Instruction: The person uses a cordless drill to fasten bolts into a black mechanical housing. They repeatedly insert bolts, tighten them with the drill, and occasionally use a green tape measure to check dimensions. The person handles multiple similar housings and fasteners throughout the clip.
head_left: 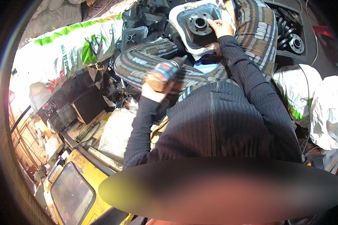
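My left hand (157,90) is wrapped round a blue cordless drill (168,71), blurred by motion, above my patterned left trouser leg (139,63). The drill points up and to the right, apart from the other parts. Between my knees lies a grey, rounded square plastic housing (181,32) with a whitish rim. In its middle sits a round metal flange (194,28) with a raised centre collar and holes round it. My right hand (222,28) reaches over the housing, its thumb and finger closed at the flange's right edge. Whatever is between those fingertips is too small to name.
Dark plastic housings (133,35) pile up beyond my left knee. At the right, a grey crate (306,22) holds black flanged parts (294,43). White sacks (67,52) lie left, white bags (325,108) right. A yellow machine with a window (73,187) stands lower left.
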`<action>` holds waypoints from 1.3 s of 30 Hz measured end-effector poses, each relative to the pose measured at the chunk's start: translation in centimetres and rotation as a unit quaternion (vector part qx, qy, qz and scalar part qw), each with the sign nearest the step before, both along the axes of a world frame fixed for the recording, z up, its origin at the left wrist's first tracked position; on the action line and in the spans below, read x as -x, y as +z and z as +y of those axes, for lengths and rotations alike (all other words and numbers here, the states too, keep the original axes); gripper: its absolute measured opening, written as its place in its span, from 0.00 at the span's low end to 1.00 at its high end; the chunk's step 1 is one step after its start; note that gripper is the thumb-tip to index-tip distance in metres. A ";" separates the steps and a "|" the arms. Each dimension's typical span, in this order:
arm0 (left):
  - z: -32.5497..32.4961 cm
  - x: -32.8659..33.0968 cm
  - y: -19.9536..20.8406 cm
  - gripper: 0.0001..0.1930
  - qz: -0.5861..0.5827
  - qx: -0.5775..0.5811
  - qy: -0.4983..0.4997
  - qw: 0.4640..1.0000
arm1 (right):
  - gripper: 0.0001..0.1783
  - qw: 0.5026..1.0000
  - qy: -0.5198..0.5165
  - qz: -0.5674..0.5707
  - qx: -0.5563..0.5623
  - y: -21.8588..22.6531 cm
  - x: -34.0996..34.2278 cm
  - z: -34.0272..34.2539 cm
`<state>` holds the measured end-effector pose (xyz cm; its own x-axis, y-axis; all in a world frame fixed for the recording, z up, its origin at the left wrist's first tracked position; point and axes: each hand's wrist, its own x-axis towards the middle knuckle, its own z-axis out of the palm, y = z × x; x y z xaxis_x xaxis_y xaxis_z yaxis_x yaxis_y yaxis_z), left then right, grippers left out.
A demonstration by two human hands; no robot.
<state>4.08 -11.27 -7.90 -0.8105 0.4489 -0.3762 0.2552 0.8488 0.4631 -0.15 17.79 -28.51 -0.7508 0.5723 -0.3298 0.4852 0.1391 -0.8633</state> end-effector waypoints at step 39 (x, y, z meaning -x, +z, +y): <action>10.8 16.2 2.1 0.16 -0.243 -0.064 0.116 0.961 | 0.28 0.995 -0.045 -0.042 0.079 2.5 -0.5 -0.5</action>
